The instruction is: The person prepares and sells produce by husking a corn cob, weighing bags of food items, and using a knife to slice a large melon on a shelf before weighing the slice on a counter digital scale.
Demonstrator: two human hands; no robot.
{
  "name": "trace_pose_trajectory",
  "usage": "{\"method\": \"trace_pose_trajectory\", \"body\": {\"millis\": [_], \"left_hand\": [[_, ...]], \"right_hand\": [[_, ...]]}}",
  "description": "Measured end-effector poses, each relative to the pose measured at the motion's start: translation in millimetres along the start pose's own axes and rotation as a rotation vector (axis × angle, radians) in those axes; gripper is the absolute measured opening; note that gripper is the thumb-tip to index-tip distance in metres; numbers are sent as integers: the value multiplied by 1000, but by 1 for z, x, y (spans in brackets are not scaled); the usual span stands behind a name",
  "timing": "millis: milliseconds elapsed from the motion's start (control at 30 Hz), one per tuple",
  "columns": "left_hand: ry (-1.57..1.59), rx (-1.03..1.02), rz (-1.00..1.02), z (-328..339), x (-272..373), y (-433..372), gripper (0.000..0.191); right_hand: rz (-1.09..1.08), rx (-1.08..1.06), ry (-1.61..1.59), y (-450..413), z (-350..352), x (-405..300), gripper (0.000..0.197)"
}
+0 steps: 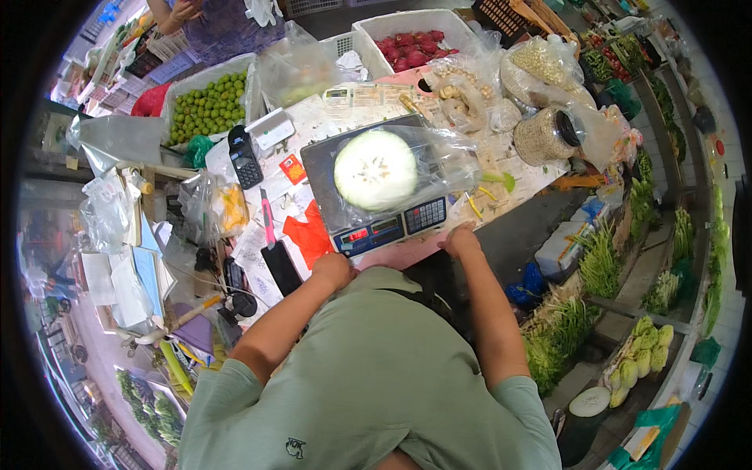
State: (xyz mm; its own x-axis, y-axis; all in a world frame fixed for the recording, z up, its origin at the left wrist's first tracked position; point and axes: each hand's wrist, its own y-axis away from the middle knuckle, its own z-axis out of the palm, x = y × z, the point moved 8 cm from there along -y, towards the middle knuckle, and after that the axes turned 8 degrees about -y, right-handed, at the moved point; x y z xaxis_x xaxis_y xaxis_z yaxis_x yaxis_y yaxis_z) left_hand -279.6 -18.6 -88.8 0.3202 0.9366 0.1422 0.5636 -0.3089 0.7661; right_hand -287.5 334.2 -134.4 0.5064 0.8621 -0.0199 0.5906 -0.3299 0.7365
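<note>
A thick cut round of winter melon [376, 170] rests in a clear plastic bag [449, 155] on a digital weighing scale [323, 194], whose red display is lit. The cut face, pale with seeds at its centre, points up. Just below the scale's left front corner, my left hand [333, 270] is curled at the table edge, its fingertips hidden. My right hand [460, 239] lies on the table edge to the right of the keypad. Neither hand touches the melon, and I see no object in them. A red plastic bag [308, 235] lies beside the scale's left side.
A phone [281, 267], a pink-handled knife [268, 217] and a card terminal [244, 157] lie left of the scale. Yellow-handled pliers [474, 204] and a lidded jar [543, 136] sit right. Behind are crates of green fruit [211, 106] and dragon fruit [411, 51]; a person [232, 29] stands beyond.
</note>
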Motion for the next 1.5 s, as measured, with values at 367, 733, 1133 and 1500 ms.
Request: {"method": "trace_pose_trajectory", "body": {"millis": [367, 733, 1133, 1500], "left_hand": [[-102, -27, 46, -1, 5, -1, 59], [18, 126, 23, 12, -4, 6, 53], [-14, 148, -82, 39, -8, -13, 28], [85, 187, -77, 31, -5, 4, 32]], "right_hand": [[-20, 80, -182, 13, -3, -1, 115], [-53, 25, -151, -16, 13, 4, 96], [-339, 50, 348, -25, 20, -20, 62], [-319, -68, 308, -52, 33, 2, 67]]}}
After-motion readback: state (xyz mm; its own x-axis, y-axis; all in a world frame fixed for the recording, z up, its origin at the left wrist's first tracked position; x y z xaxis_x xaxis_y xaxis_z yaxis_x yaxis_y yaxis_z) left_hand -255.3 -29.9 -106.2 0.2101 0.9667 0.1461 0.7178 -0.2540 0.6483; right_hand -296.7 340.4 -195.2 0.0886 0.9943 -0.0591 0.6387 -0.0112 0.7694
